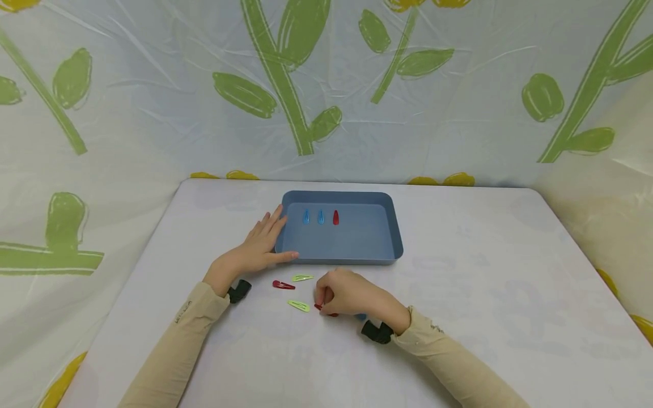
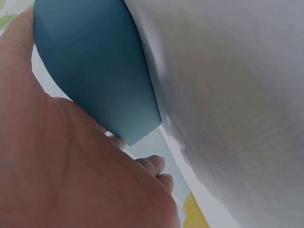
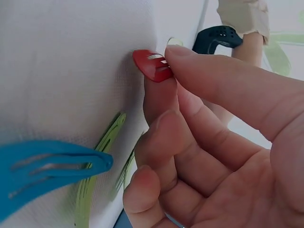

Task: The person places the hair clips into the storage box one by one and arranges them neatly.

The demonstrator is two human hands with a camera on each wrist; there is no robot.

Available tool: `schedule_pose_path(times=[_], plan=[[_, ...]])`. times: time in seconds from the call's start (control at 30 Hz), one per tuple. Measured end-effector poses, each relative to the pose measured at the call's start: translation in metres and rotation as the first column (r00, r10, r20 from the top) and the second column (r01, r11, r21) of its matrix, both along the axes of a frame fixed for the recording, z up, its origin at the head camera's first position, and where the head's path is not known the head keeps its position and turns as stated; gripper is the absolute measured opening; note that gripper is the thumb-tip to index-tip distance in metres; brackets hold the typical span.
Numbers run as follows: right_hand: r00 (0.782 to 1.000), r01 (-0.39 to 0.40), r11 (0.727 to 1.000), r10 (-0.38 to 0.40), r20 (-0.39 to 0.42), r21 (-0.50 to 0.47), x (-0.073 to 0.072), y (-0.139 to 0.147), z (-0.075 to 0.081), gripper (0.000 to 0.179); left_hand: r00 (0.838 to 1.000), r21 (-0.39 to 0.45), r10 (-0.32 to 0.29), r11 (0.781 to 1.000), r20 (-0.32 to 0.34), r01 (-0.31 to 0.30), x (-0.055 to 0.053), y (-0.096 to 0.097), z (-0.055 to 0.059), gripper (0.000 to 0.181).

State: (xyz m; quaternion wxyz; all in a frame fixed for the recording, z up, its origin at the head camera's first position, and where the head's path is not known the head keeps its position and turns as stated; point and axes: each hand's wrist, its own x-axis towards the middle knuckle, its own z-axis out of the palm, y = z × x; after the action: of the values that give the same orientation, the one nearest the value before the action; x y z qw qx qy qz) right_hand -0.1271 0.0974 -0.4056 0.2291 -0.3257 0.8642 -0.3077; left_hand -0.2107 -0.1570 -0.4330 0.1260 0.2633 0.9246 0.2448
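Note:
In the head view my right hand [image 1: 349,292] is low over the table, just in front of the tray. Thumb and index finger pinch a red snap hair clip [image 3: 153,66], seen close up in the right wrist view. Against the left side of the blue-grey tray [image 1: 347,260] rests my left hand [image 1: 255,246], its fingers straight and spread, thumb along the front left corner. Inside the tray two blue hair clips [image 1: 306,217] and one red hair clip [image 1: 335,217] stand in a row.
Loose on the white table [image 1: 459,294] lie another red clip [image 1: 283,285] and green clips [image 1: 299,306], left of my right hand. A blue clip [image 3: 52,171] lies near that hand, mostly hidden in the head view. A leaf-patterned sheet [image 1: 168,102] hangs behind.

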Motion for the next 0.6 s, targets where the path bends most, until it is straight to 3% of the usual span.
schedule_pose_path(times=[0.2,0.6], plan=[[1.0,0.005,1.0,-0.005,0.019,-0.028,-0.001,0.0,0.0,0.017,1.0,-0.008,-0.001,1.0,0.0,0.001,-0.001,0.0,-0.004,0.107],[1.0,0.019,0.999,-0.018,0.011,-0.042,-0.006,0.003,0.011,0.013,1.0,-0.018,0.001,1.0,0.02,-0.001,0.001,0.0,0.002,0.104]])
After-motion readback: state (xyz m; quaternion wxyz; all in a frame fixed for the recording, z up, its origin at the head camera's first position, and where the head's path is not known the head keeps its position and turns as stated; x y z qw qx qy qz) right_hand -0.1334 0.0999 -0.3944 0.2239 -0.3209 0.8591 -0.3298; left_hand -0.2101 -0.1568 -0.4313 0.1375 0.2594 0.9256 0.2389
